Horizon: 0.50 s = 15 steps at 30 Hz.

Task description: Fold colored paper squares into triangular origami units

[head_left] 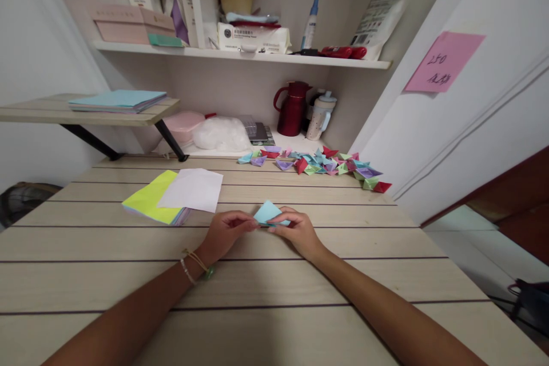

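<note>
Paper piece (pixel 266 211), light blue, folded, with a point facing away from you: held between your two hands over the middle of the pale wooden table with dark seams (pixel 214 331). Whether its lower edge touches the tabletop, cannot tell.

Your left hand (pixel 231 229) pinches the folded piece at its near left corner, thumb and forefinger together. Thin bracelets (pixel 195 264), one with a green bead, circle that wrist. Your right hand (pixel 298 231) grips the right side, fingers laid across the front face, thumb along the near edge.

Left of your hands, a stack of square paper topped by a neon-yellow sheet (pixel 150 197); a loose white sheet (pixel 193 190) overlaps its right side. Beyond your hands, toward the far edge and mostly to the right, a crowd of small folded paper boats (pixel 317 163) in red, green, blue, purple and pink, many touching.

Far left, a raised wooden stand with black metal legs (pixel 165 118) bears another paper stack, light blue on top (pixel 118 99). Behind the boats, a dark red jug (pixel 292 108) stands upright beside a pale speckled tumbler with a light-blue lid (pixel 321 117). Pink handwritten note (pixel 446 63) on the white panel at right.
</note>
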### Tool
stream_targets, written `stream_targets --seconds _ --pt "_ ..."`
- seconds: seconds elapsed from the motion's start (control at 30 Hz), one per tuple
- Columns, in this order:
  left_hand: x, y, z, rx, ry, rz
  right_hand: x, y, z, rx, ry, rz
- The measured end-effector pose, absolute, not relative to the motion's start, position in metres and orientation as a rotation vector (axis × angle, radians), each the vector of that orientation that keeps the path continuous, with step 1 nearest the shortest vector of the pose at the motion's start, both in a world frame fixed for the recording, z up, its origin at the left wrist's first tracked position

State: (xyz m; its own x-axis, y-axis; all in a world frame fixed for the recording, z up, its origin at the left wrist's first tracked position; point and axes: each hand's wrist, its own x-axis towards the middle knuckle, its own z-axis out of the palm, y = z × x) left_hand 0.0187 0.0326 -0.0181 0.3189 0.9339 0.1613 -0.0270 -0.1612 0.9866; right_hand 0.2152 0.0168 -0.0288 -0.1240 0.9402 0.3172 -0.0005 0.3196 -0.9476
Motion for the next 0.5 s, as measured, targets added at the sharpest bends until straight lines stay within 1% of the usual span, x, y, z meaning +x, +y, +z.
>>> stream_targets --seconds 0.2,0.33,0.5 --pt "0.0214 0.0285 -0.0138 1.413 0.884 1.070 0.2133 0.0155 -0.0258 -0.994 -1.431 1.031" --pt "0.0240 0.0279 -0.0136 1.349 0.856 1.015 0.2121 0.0146 -0.0268 -1.054 -1.332 1.129" --pt "0.0244 0.0296 -0.0149 1.298 0.822 0.937 0.2100 0.0151 -0.0278 -0.998 -1.181 1.238"
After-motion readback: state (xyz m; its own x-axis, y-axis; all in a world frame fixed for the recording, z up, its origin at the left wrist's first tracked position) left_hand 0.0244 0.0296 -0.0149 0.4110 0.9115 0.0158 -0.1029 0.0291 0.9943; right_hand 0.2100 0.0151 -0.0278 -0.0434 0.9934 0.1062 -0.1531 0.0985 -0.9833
